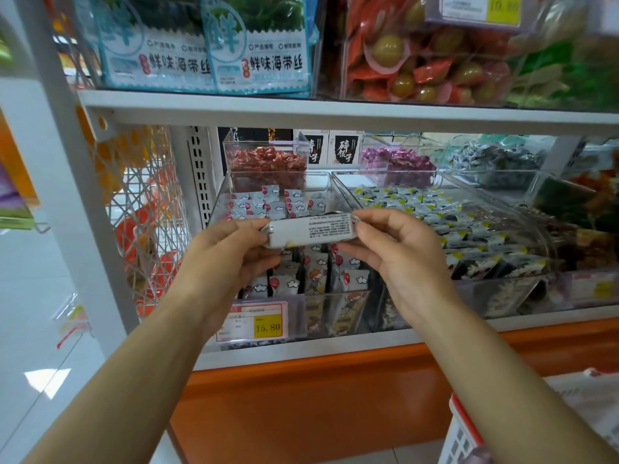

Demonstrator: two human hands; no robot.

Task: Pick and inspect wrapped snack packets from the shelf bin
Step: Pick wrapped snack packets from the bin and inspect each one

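Note:
A white wrapped snack packet [311,231] with small printed text facing me is held level in front of the clear shelf bin [221,199]. My left hand [231,252] pinches its left end. My right hand [398,249] pinches its right end. The bin behind holds several packets [278,204] with red balloon and cloud print, some lying flat, some upright at the front.
A neighbouring clear bin [536,226] holds several yellow-and-black packets. A price tag [254,321] reads 15.80. Bins of red [268,162] and purple sweets [395,160] stand behind. Seaweed packs [207,48] sit on the upper shelf. A red-and-white basket [465,433] is at lower right.

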